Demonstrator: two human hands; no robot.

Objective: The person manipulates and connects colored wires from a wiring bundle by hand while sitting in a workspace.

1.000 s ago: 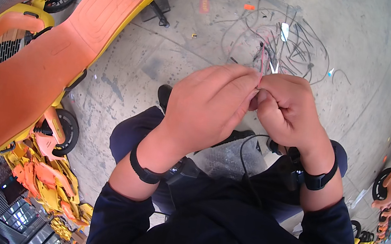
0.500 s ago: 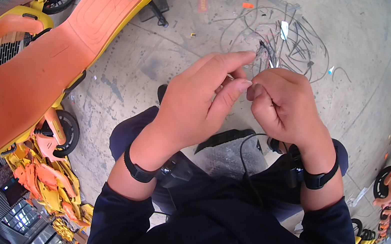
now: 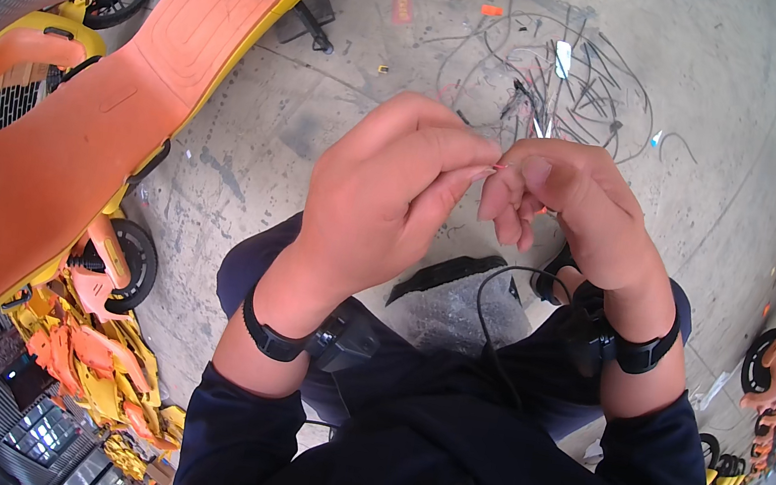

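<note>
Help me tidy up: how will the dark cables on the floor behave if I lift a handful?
The cables will probably flex, since several lie in loose curves. A handful may drag others along, as many cross one another. Any single one is likely light, looking so thin.

A dark navy shirt [image 3: 478, 447] with elbow-length sleeves [image 3: 245, 427] tops dark navy trousers [image 3: 255, 261]; two black wrist straps [image 3: 273, 340] carry boxy black devices [image 3: 349, 339].
</note>
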